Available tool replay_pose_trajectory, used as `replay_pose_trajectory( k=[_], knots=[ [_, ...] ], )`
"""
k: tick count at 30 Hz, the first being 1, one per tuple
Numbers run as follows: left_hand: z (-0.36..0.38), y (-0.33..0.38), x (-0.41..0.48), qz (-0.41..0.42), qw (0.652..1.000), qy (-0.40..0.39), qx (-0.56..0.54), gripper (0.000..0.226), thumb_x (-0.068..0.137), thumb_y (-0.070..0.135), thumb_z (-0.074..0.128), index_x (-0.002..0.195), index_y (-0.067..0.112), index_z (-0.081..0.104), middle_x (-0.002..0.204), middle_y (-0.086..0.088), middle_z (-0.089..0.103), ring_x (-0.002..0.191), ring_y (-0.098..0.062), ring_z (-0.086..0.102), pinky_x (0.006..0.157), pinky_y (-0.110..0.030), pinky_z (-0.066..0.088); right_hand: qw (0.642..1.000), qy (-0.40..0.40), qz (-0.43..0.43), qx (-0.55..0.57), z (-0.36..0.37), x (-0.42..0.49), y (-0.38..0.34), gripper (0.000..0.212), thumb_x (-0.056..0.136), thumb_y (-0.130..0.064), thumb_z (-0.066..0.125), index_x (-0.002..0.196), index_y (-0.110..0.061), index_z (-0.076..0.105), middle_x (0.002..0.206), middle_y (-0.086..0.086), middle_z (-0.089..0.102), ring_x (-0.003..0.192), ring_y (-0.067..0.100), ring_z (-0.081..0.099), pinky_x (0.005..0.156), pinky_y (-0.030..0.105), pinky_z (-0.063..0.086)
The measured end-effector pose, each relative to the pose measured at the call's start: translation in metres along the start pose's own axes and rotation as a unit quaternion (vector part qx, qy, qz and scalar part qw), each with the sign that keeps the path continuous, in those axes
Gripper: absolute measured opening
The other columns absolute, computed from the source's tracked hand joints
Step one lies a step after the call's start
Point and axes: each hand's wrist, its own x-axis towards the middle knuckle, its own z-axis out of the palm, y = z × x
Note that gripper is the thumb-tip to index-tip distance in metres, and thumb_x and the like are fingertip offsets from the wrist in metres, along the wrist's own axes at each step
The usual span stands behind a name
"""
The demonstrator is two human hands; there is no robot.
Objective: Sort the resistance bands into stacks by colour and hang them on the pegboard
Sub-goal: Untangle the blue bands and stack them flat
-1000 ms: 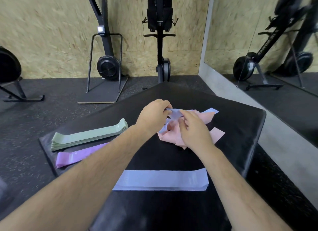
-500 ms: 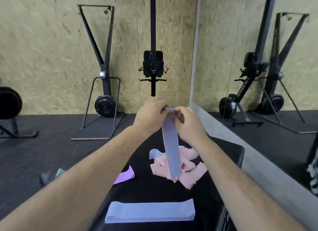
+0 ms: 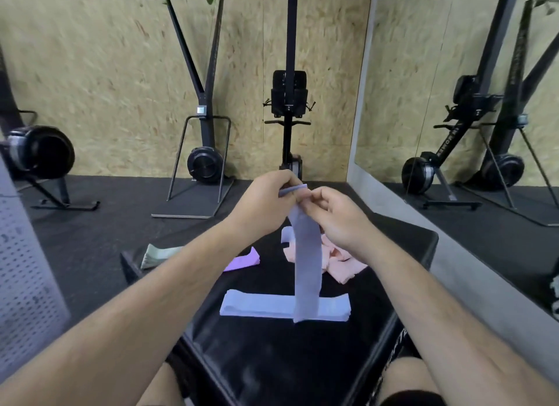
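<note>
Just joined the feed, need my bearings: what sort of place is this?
Most likely a gym: a ski trainer and an upright-stored rowing machine stand against the chipboard wall, a big wall mirror reflects them, and the floor looks like dark rubber matting.

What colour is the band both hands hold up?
The band is pale blue, like the stack beneath; head view.
</note>
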Motion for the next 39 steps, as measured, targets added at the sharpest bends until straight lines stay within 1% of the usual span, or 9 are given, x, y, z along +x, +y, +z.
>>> replay_pose_trajectory(
  k=[4, 9, 11, 15, 18, 24, 29, 34, 39],
  knots=[
    [0.019, -0.021, -0.051, -0.085, 0.994, 0.005, -0.070, 0.015, 0.095, 0.026, 0.065, 0.085, 0.015, 0.068, 0.072, 0.006, 0.063, 0.058, 0.001, 0.049, 0.054, -0.013, 0.036, 0.998, -0.045, 0.045, -0.010, 0.025, -0.028, 0.026, 0.024, 0.101, -0.045, 0.057, 0.103, -0.022, 0.066, 0.099, 0.006, 0.073, 0.096, 0.021, 0.068, 0.086, 0.037, 0.052],
    [0.057, -0.062, -0.108, -0.191, 0.977, 0.010, -0.093, 0.018, 0.097, 0.029, 0.064, 0.085, 0.016, 0.060, 0.071, 0.011, 0.055, 0.058, 0.000, 0.042, 0.054, -0.013, 0.036, 0.986, -0.111, 0.102, -0.075, 0.054, -0.051, 0.065, 0.024, 0.103, -0.040, 0.055, 0.092, -0.021, 0.064, 0.069, -0.007, 0.055, 0.056, -0.002, 0.049, 0.064, 0.023, 0.039],
    [0.069, -0.079, -0.124, -0.228, 0.967, 0.013, -0.108, 0.019, 0.097, 0.031, 0.063, 0.083, 0.018, 0.059, 0.073, 0.010, 0.055, 0.057, 0.000, 0.042, 0.053, -0.011, 0.035, 0.981, -0.133, 0.110, -0.090, 0.062, -0.053, 0.080, 0.022, 0.099, -0.043, 0.061, 0.093, -0.022, 0.066, 0.072, -0.011, 0.055, 0.063, 0.001, 0.049, 0.067, 0.023, 0.041],
    [0.082, -0.111, -0.142, -0.281, 0.951, 0.034, -0.124, 0.019, 0.096, 0.033, 0.063, 0.088, 0.015, 0.062, 0.079, 0.009, 0.061, 0.063, 0.001, 0.047, 0.058, -0.009, 0.037, 0.970, -0.173, 0.131, -0.106, 0.072, -0.041, 0.100, 0.019, 0.094, -0.040, 0.070, 0.099, -0.022, 0.071, 0.093, -0.006, 0.074, 0.085, 0.005, 0.064, 0.078, 0.021, 0.048],
    [0.085, -0.135, -0.146, -0.311, 0.938, 0.065, -0.135, 0.019, 0.095, 0.032, 0.064, 0.085, 0.016, 0.064, 0.077, 0.011, 0.061, 0.064, 0.002, 0.048, 0.062, -0.010, 0.038, 0.964, -0.190, 0.137, -0.125, 0.078, -0.027, 0.112, 0.014, 0.094, -0.038, 0.070, 0.097, -0.025, 0.073, 0.095, -0.009, 0.075, 0.090, 0.004, 0.067, 0.078, 0.019, 0.049],
    [0.074, -0.175, -0.131, -0.356, 0.917, 0.080, -0.158, 0.015, 0.090, 0.033, 0.072, 0.085, 0.018, 0.071, 0.079, 0.013, 0.067, 0.072, -0.001, 0.056, 0.069, -0.018, 0.042, 0.954, -0.216, 0.141, -0.151, 0.095, 0.013, 0.129, 0.021, 0.093, -0.048, 0.067, 0.093, -0.028, 0.074, 0.097, -0.002, 0.075, 0.093, 0.025, 0.071, 0.084, 0.039, 0.059],
    [0.071, -0.204, -0.115, -0.383, 0.908, 0.086, -0.149, 0.011, 0.084, 0.028, 0.078, 0.081, 0.022, 0.069, 0.080, 0.013, 0.068, 0.072, -0.002, 0.058, 0.072, -0.019, 0.047, 0.952, -0.231, 0.146, -0.138, 0.113, 0.038, 0.149, 0.021, 0.093, -0.046, 0.067, 0.091, -0.025, 0.073, 0.074, -0.005, 0.066, 0.064, 0.012, 0.056, 0.059, 0.027, 0.048],
    [0.076, -0.222, -0.115, -0.386, 0.914, 0.063, -0.105, 0.013, 0.084, 0.027, 0.077, 0.086, 0.017, 0.068, 0.087, -0.001, 0.072, 0.071, -0.004, 0.057, 0.069, -0.023, 0.047, 0.943, -0.250, 0.151, -0.160, 0.131, 0.050, 0.166, 0.019, 0.093, -0.042, 0.070, 0.088, -0.024, 0.073, 0.079, 0.004, 0.072, 0.065, 0.011, 0.058, 0.061, 0.026, 0.047],
    [0.082, -0.232, -0.121, -0.380, 0.922, 0.056, -0.041, 0.011, 0.089, 0.027, 0.070, 0.089, 0.018, 0.064, 0.082, 0.008, 0.066, 0.069, -0.002, 0.055, 0.063, -0.014, 0.042, 0.940, -0.252, 0.144, -0.177, 0.146, 0.059, 0.180, 0.015, 0.092, -0.042, 0.071, 0.086, -0.028, 0.071, 0.067, -0.015, 0.063, 0.061, 0.002, 0.056, 0.063, 0.024, 0.041]
  ],
)
